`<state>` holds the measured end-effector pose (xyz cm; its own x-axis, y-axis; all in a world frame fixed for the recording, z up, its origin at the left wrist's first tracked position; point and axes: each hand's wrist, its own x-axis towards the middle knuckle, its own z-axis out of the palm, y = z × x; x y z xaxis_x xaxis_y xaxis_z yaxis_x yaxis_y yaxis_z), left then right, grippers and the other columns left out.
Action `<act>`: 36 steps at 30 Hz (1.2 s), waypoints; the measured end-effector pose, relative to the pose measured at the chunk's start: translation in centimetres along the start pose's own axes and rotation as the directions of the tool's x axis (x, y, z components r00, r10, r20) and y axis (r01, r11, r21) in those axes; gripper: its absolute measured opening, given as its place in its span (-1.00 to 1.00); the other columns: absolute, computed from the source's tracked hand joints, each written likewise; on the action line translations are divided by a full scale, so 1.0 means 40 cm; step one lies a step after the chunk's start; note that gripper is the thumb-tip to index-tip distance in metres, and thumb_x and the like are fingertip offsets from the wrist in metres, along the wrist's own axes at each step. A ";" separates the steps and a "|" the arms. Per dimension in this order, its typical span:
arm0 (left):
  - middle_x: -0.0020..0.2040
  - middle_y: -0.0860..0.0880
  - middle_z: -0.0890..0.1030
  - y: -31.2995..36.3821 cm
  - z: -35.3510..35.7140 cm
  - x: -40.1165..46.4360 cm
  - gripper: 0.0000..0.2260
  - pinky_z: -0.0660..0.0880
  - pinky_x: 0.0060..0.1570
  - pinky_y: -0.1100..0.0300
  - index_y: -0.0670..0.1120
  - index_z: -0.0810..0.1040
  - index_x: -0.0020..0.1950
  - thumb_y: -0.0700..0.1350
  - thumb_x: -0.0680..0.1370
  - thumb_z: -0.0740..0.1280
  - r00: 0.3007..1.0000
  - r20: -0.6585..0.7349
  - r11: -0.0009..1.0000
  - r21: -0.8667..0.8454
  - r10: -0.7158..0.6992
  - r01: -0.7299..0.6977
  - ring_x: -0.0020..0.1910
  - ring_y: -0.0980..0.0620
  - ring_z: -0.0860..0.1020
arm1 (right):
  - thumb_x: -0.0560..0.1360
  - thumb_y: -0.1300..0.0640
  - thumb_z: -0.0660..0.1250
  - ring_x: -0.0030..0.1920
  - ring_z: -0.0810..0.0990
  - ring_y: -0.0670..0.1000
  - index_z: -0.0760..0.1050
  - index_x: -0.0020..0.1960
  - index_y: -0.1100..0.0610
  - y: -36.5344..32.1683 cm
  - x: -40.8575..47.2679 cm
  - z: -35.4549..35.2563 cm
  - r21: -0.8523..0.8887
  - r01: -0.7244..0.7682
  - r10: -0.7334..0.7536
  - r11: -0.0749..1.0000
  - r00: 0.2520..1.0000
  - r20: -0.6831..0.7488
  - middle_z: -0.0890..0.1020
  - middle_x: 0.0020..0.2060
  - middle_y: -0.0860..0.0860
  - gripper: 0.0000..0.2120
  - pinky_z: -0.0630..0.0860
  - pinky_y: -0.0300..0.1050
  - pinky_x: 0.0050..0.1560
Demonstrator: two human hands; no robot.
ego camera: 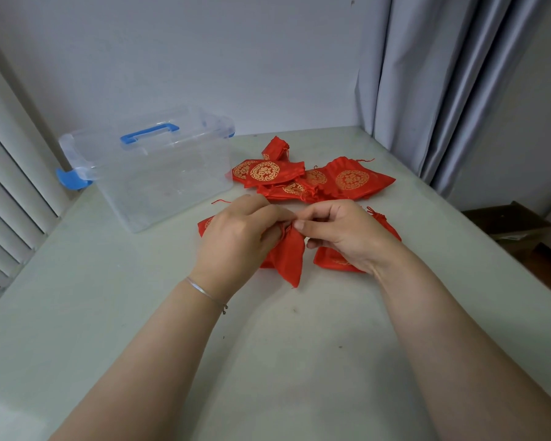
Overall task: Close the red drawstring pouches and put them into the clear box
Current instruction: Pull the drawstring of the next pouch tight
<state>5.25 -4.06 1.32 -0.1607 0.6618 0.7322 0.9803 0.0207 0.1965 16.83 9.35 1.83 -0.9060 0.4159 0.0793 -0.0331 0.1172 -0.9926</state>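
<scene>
A red drawstring pouch [289,253] hangs between my hands above the table, its neck gathered. My left hand [236,237] grips that neck, and my right hand [337,230] pinches it at the top from the other side. Another red pouch [331,261] lies flat under my right hand, and a further one [204,225] peeks out from behind my left hand. Several more red pouches with gold round prints [312,179] lie in a heap farther back. The clear box [159,176] stands open at the left, nothing visible inside it.
The box's lid with a blue handle [149,132] leans behind the box against the wall. The pale table [268,345] ends at a grey curtain [442,90] on the right. A brown cardboard box [509,224] sits on the floor beyond the right edge.
</scene>
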 end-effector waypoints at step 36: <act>-0.22 -0.10 0.55 -0.009 0.003 -0.004 -0.79 0.41 -0.51 0.04 -0.17 0.55 -0.13 -0.14 0.55 0.15 1.000 0.011 0.997 0.080 -0.020 0.019 -0.34 -0.16 0.49 | 0.52 0.16 0.32 -0.26 0.59 -0.03 0.45 -0.12 0.06 0.036 0.020 0.020 -0.505 -0.006 -0.096 0.863 0.980 -0.176 0.59 -0.30 -0.03 -0.93 0.54 -0.07 -0.20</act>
<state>4.92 -4.08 1.05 -0.1792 0.6694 0.7209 0.9831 0.0936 0.1575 15.70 9.13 0.37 -0.8101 0.5550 0.1890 0.1902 0.5537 -0.8107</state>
